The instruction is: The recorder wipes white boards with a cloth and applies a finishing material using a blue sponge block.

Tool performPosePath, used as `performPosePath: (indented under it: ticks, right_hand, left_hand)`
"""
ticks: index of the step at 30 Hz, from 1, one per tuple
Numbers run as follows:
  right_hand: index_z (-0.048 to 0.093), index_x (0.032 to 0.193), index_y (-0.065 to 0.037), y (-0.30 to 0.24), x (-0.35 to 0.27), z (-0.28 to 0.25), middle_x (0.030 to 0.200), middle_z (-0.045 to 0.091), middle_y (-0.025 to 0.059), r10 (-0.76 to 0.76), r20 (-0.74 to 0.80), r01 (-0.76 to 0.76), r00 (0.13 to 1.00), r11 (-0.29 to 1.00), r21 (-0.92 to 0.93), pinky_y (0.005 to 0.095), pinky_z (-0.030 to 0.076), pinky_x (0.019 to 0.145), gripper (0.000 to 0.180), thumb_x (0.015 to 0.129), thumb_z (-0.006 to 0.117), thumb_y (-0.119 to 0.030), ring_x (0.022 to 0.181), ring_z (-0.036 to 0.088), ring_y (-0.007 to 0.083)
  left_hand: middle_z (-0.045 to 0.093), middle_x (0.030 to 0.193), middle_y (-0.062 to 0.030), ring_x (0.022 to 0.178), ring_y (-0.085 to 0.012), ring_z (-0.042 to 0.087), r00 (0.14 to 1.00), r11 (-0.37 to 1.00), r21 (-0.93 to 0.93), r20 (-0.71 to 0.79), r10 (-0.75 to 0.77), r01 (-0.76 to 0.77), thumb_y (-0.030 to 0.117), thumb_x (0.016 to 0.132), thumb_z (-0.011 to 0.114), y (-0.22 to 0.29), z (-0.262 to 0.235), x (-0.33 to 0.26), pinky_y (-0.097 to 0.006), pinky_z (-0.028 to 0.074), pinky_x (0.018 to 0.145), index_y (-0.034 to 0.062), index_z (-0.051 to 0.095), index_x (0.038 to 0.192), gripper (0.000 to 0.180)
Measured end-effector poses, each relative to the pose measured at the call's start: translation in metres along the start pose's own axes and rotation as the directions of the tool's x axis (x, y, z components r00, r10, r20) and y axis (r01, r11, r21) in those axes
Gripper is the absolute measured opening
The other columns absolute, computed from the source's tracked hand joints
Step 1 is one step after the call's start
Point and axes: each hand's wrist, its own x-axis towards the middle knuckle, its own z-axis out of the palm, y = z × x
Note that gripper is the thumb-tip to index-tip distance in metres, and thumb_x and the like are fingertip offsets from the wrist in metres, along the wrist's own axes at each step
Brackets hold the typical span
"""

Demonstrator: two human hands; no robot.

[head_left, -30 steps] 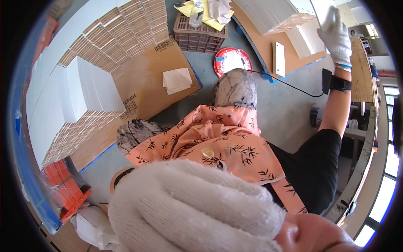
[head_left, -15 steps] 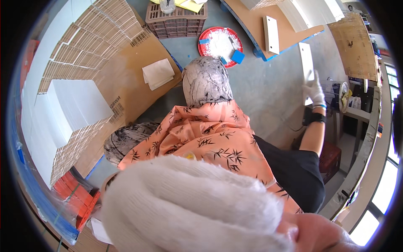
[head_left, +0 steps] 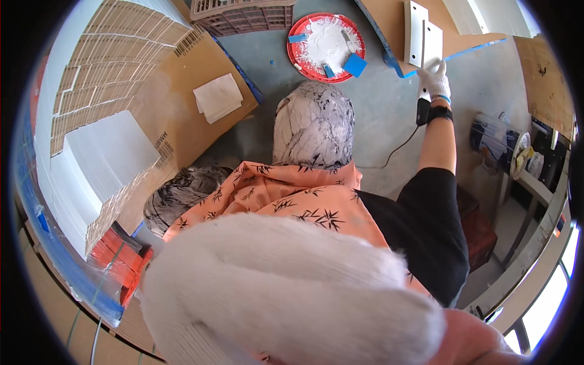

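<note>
My right hand [head_left: 435, 84], in a white glove with a dark band at the wrist, reaches far to the upper right. It grips the near end of a white board [head_left: 432, 44], whose far part overlaps another white board [head_left: 415, 33] with dark holes, on brown cardboard. Just below this hand is a black end piece [head_left: 423, 112] with a cord; what it belongs to is partly hidden. My left hand [head_left: 286, 286], also gloved in white, fills the lower middle close to the view. Its fingers lie together, curled, and the palm side is hidden.
A red round tray [head_left: 294, 64] with white paste and blue scrapers lies ahead on the floor, beside a brown crate [head_left: 243, 18]. White stacks [head_left: 109, 149] and a folded cloth [head_left: 218, 97] rest on cardboard at left. A bucket [head_left: 496, 140] lies at right.
My right hand has moved forward and left with the white board, from beside the bucket to the cardboard's edge. My left hand stays close, shifted slightly. The view has shifted.
</note>
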Motion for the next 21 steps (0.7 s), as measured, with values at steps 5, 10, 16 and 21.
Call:
performPosePath:
  ticks: [5,10,16,21]
  right_hand:
    - [0.025,0.155,-0.007,-0.009,0.039,0.006,0.124,0.064,0.0284,0.130,-0.056,-0.131,0.990,0.991,-0.004,0.0403,0.053,0.096,0.110,0.065,0.078,-0.040,0.112,0.065,0.0385]
    - [0.028,0.155,-0.011,-0.030,0.073,0.040,0.126,0.063,0.0274,0.141,-0.079,-0.145,0.987,0.988,-0.050,0.0413,0.052,0.097,0.107,0.066,0.077,-0.045,0.113,0.065,0.0380]
    - [0.023,0.152,-0.013,-0.042,0.066,0.044,0.138,0.047,0.0291,0.176,0.080,-0.173,0.981,0.984,-0.042,0.0471,0.047,0.103,0.106,0.067,0.079,-0.044,0.125,0.054,0.0432]
    - [0.025,0.149,-0.008,-0.051,0.074,0.051,0.128,0.058,0.0300,0.183,-0.051,-0.189,0.982,0.965,-0.182,0.0437,0.050,0.100,0.102,0.068,0.077,-0.040,0.118,0.061,0.0419]
  left_hand:
    - [0.068,0.096,-0.0087,0.082,-0.0176,0.062,0.574,0.715,-0.018,-0.583,-0.575,0.699,0.019,0.083,0.064,-0.031,-0.059,-0.016,-0.029,0.050,0.075,-0.0008,0.070,0.093,0.023]
    - [0.062,0.126,-0.0224,0.110,-0.0330,0.065,0.562,0.969,-0.174,-0.790,-0.244,0.176,0.053,0.096,0.055,-0.090,-0.097,-0.093,-0.044,0.051,0.097,-0.0017,0.057,0.127,0.063]
    - [0.050,0.140,-0.0251,0.125,-0.0405,0.053,0.421,0.939,-0.233,-0.848,-0.323,0.252,0.062,0.095,0.051,-0.119,-0.127,-0.146,-0.053,0.037,0.111,-0.0005,0.041,0.143,0.080]
    - [0.050,0.140,-0.0249,0.126,-0.0400,0.052,0.427,0.940,-0.268,-0.840,-0.334,0.209,0.059,0.098,0.048,-0.122,-0.135,-0.151,-0.053,0.037,0.112,-0.0003,0.041,0.144,0.075]
